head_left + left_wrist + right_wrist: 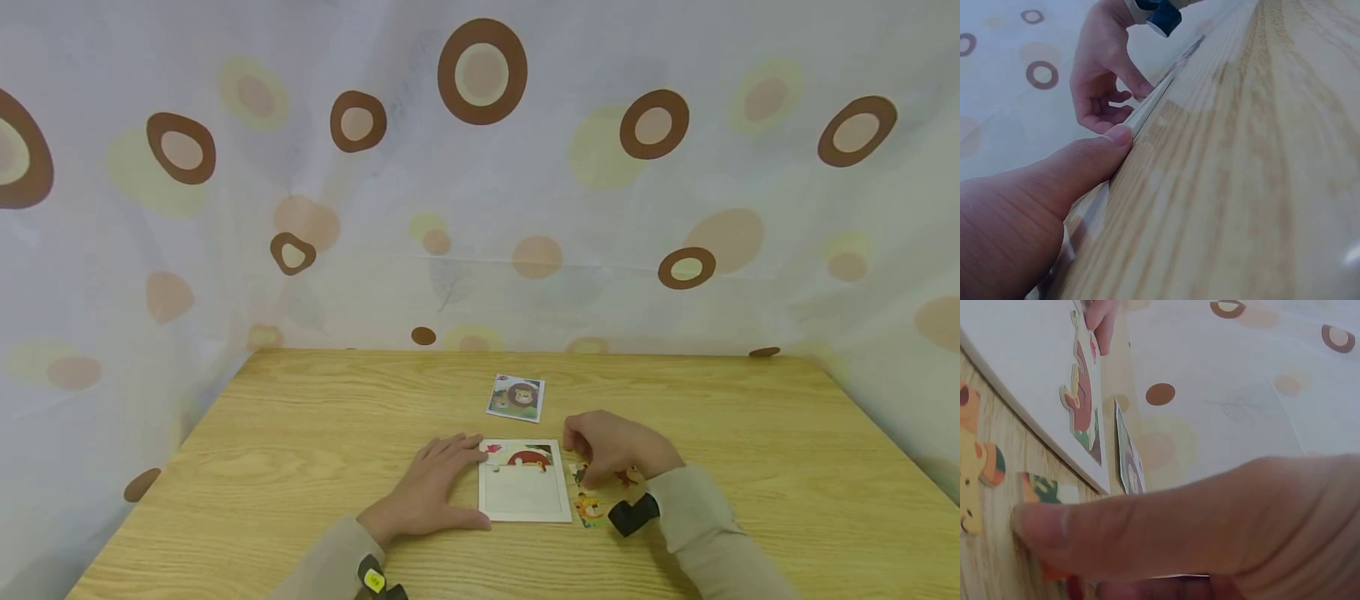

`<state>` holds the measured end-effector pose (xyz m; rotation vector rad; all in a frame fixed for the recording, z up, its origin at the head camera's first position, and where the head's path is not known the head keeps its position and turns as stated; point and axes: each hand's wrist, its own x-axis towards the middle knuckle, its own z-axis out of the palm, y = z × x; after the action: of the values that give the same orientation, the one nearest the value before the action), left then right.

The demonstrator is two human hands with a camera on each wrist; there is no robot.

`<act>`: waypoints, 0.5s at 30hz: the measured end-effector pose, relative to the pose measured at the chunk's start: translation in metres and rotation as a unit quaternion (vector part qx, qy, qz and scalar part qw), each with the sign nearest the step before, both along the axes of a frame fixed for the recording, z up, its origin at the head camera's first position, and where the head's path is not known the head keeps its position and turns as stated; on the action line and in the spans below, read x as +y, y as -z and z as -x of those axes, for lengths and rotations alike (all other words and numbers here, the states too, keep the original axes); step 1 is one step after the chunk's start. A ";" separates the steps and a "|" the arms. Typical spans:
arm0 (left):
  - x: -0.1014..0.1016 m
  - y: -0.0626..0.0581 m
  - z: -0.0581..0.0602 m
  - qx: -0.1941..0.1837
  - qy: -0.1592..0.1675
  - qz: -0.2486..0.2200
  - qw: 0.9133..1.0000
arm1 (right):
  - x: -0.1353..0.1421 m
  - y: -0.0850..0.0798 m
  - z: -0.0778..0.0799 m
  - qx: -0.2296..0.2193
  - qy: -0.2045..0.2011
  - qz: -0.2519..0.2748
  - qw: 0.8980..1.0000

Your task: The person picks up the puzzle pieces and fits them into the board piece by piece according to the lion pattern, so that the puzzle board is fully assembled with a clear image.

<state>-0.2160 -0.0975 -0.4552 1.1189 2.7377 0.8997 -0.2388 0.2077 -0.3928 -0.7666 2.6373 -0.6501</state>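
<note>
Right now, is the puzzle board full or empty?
Partly filled: pieces sit along the top of the board; the rest is bare.

Cannot see the whole green-and-orange puzzle piece (1041,487), partly covered by the right hand (1210,522) in the right wrist view. Cannot follow the yellow-faced animal piece (969,478) past that view's left edge, nor the puzzle tray (1022,356) past its top. Cannot make out detail on the lion picture card (515,398) in the head view; lose both sleeves (720,529) at its bottom.
</note>
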 end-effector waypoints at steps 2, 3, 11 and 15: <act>0.000 0.000 0.000 0.000 0.000 0.000 1.000 | -0.002 0.000 -0.001 -0.003 0.009 -0.004 1.000; 0.000 0.000 0.000 0.001 0.000 0.001 1.000 | -0.002 -0.001 -0.002 -0.002 0.010 -0.006 1.000; 0.000 0.004 0.001 0.010 -0.002 0.003 1.000 | 0.000 0.001 -0.001 0.008 -0.001 -0.004 1.000; 0.000 0.004 0.001 0.010 0.001 0.000 1.000 | 0.001 0.002 0.002 0.015 -0.013 0.019 1.000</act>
<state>-0.2172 -0.0978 -0.4590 1.1358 2.7530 0.8929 -0.2411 0.2083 -0.3944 -0.8277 2.6444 -0.6873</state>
